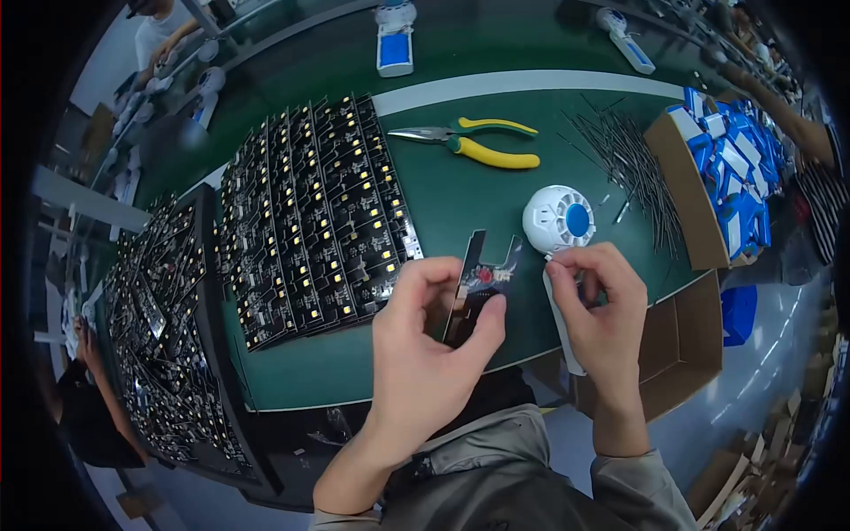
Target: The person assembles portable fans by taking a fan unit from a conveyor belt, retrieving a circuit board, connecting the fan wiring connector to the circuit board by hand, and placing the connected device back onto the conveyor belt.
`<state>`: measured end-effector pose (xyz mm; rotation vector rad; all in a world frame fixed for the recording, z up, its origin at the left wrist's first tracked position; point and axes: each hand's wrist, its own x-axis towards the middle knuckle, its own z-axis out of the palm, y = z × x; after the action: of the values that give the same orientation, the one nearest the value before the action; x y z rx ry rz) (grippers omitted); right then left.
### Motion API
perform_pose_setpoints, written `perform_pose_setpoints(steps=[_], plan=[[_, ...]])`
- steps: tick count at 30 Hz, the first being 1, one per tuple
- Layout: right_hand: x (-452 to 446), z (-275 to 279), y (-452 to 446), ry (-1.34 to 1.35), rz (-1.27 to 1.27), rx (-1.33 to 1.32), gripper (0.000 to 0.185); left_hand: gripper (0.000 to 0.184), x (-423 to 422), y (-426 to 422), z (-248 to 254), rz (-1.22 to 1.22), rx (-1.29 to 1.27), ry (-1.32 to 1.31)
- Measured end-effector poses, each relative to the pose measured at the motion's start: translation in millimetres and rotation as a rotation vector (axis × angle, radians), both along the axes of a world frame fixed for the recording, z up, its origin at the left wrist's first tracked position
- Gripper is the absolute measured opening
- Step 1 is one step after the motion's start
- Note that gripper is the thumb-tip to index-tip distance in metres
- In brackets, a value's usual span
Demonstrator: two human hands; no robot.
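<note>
My left hand [434, 341] holds a small dark circuit board [482, 279] with a notch at its top, between thumb and fingers. To its right, my right hand [602, 310] has thumb and forefinger pinched together just below the round head of a white device [553, 221] with a blue centre. What the pinch holds, if anything, is too small to make out. The device's white handle [564, 327] runs down beside that hand. Behind my hands lie pliers [496, 157] with yellow and green handles. Dark panels of circuit boards [310, 221] lie to the left.
Thin dark wires [629, 159] are piled at the right, beside a cardboard box [682, 177] of blue-and-white parts [739, 168]. An open carton [682, 354] is below. A black tray [212, 354] holds loose boards at left. Other people are at the edges.
</note>
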<state>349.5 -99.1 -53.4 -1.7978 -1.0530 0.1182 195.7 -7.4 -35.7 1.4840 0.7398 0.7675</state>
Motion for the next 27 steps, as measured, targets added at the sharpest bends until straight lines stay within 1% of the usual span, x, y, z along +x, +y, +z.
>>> perform_pose_setpoints(steps=[2,3,4,6,7,9,13,15,17,19,23,25,26,27], plan=[[2.0,-3.7,-0.2,0.008,-0.01,0.024,0.011,0.026,10.8,2.2,-5.8,-0.03,0.221,0.201],[1.7,-4.7,0.4,0.02,0.015,0.044,0.011,0.022,16.5,2.3,-10.0,-0.053,0.142,0.174],[1.0,-5.7,0.3,0.033,0.041,0.06,0.011,0.022,20.1,3.6,-11.9,-0.072,0.15,0.182],[2.3,-6.3,0.4,0.03,0.049,0.066,0.012,0.024,26.4,6.4,-15.0,-0.075,0.491,0.238],[2.1,-6.5,-0.7,0.02,0.074,0.062,0.013,0.024,27.2,5.8,-17.4,-0.093,0.496,0.241],[1.7,-6.5,-1.5,-0.016,0.068,0.062,0.014,0.024,28.8,3.7,-20.8,-0.044,0.528,0.179],[2.8,-5.4,-1.8,-0.088,0.092,0.056,0.015,0.025,30.6,0.2,-18.7,-0.052,0.578,0.209],[3.8,-5.7,-2.7,-0.096,0.091,0.071,0.016,0.026,32.1,0.7,-20.3,-0.035,0.662,0.195],[3.5,-6.2,-3.5,-0.101,0.085,0.084,0.016,0.026,32.2,0.0,-22.3,-0.029,0.671,0.184],[2.6,-6.0,-3.1,-0.164,0.077,0.116,0.022,0.027,33.4,-0.8,-23.3,-0.024,0.68,0.171],[2.0,-7.3,-3.4,-0.199,0.075,0.124,0.023,0.028,33.4,-1.4,-23.8,-0.024,0.711,0.17],[2.2,-7.9,-3.8,-0.279,0.087,0.104,0.024,0.029,34.2,-1.8,-23.7,-0.032,0.724,0.18],[1.8,-6.3,-3.4,-0.277,0.086,0.103,0.024,0.031,35.0,-3.3,-23.3,-0.021,0.783,0.195],[2.0,-2.2,-2.6,-0.343,0.086,0.084,0.023,0.032,35.8,-3.9,-22.3,-0.009,0.843,0.208]])
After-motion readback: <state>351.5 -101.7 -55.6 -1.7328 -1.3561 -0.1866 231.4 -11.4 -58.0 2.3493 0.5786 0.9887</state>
